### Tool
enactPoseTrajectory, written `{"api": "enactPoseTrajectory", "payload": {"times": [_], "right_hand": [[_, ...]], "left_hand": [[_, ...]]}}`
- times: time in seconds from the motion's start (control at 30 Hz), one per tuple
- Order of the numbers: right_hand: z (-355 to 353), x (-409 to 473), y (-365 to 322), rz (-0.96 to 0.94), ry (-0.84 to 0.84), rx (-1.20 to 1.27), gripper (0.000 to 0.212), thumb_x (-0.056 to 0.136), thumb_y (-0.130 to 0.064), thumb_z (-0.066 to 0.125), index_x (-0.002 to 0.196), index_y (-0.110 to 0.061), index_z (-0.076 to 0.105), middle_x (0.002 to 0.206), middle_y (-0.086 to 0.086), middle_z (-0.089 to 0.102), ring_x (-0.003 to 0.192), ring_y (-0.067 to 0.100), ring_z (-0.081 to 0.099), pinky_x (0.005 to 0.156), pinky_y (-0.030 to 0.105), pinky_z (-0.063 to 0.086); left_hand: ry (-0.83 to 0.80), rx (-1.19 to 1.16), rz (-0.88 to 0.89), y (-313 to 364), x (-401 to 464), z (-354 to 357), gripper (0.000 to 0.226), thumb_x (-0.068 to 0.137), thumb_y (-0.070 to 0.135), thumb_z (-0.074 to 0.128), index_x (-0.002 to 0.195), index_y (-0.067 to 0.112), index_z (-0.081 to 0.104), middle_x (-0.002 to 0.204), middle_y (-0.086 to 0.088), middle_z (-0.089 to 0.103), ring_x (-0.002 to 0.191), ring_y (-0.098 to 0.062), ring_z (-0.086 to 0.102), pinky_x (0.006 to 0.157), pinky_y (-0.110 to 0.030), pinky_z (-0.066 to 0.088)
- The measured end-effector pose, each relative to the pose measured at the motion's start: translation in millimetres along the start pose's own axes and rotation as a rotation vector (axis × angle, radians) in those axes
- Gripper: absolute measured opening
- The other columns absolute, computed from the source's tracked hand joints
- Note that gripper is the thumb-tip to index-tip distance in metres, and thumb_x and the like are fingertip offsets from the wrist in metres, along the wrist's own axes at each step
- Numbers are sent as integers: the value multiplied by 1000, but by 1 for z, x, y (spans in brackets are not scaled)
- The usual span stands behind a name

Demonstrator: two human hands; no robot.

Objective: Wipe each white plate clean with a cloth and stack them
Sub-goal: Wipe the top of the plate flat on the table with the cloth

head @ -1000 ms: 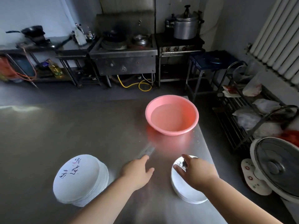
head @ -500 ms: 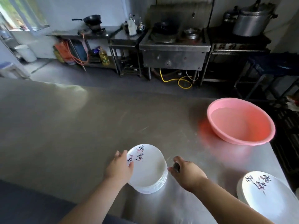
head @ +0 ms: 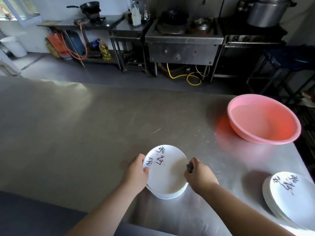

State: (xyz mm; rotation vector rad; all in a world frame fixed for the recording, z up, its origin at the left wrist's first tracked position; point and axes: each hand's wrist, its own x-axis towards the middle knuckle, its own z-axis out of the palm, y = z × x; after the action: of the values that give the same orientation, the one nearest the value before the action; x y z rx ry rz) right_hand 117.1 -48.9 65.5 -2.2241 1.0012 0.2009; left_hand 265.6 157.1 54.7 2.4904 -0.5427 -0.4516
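A steel table (head: 85,125) carries a pink basin (head: 263,119) of water at its far right corner and two stacks of white plates. The near stack (head: 167,174) sits between a person's hands; a second stack (head: 293,198) lies at the right edge. The left hand (head: 136,172) grips the top plate's left rim, while the right hand (head: 199,176) pinches a small dark cloth (head: 190,167) at the opposite rim.

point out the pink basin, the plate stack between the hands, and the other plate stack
pink basin (head: 238,106), head view, on its far rim
plate stack between the hands (head: 170,172), head view, on the top plate's bare face
other plate stack (head: 298,201), head view, on the top plate's face
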Motion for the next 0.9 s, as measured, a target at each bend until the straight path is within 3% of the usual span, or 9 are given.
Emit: {"api": "enactPoseTrajectory", "payload": {"times": [0.1,0.17,0.23,0.4,0.5,0.63,0.73,0.83,0.9], "right_hand": [[-12,-8,9,4,32,110,5,88,-25,53,90,-27,49,76,-4,70,69,22,69,61,35,55],[-24,-16,24,2,60,190,8,87,-23,55,89,-29,50,72,-3,69,61,20,69,57,35,55],[-37,-25,46,11,92,247,9,88,-21,56,89,-29,52,68,-2,68,53,15,68,57,35,57],[-66,-50,120,87,110,225,10,94,-21,55,87,-28,52,62,-2,70,50,15,67,52,36,56],[-73,-62,161,126,87,140,12,97,-23,55,86,-23,50,61,1,70,50,15,66,59,40,57],[-68,-62,199,178,43,66,10,97,-29,55,90,-24,50,70,-1,70,61,18,69,63,36,56],[-59,-55,220,209,17,22,13,95,-31,54,88,-22,47,75,-4,67,69,21,66,59,32,50],[-50,-48,239,220,11,-38,18,95,-34,53,84,-24,42,74,-9,60,64,10,57,49,27,37],[-46,-46,248,217,10,-53,20,95,-34,53,83,-26,40,72,-11,56,62,11,53,50,29,35]], "left_hand": [[-22,-145,10,8,-5,0,28,93,20,59,105,44,54,88,11,62,78,-6,60,65,-30,53],[-89,-236,31,22,-11,3,47,91,22,57,112,63,50,92,24,66,79,4,62,58,-21,48],[-166,-245,43,40,-19,12,56,90,24,57,116,71,42,88,36,62,75,8,61,59,-22,45],[-315,-188,97,82,-45,60,58,91,31,57,110,78,30,79,22,61,64,0,60,48,-14,40],[-326,-165,135,99,-65,101,58,90,29,57,109,77,30,79,22,61,67,0,60,46,-13,36],[-390,-180,63,101,-81,151,53,91,21,55,112,67,40,64,17,55,58,-5,54,54,-20,45],[-419,-155,0,97,-86,177,51,92,22,55,126,57,43,63,12,53,56,-6,51,60,-29,49],[-400,-106,-17,99,-92,194,51,90,26,55,126,59,42,64,16,54,56,-5,51,57,-26,43],[-375,-57,-15,101,-94,200,50,91,28,55,128,58,41,68,15,55,59,-2,53,55,-23,37]]}}
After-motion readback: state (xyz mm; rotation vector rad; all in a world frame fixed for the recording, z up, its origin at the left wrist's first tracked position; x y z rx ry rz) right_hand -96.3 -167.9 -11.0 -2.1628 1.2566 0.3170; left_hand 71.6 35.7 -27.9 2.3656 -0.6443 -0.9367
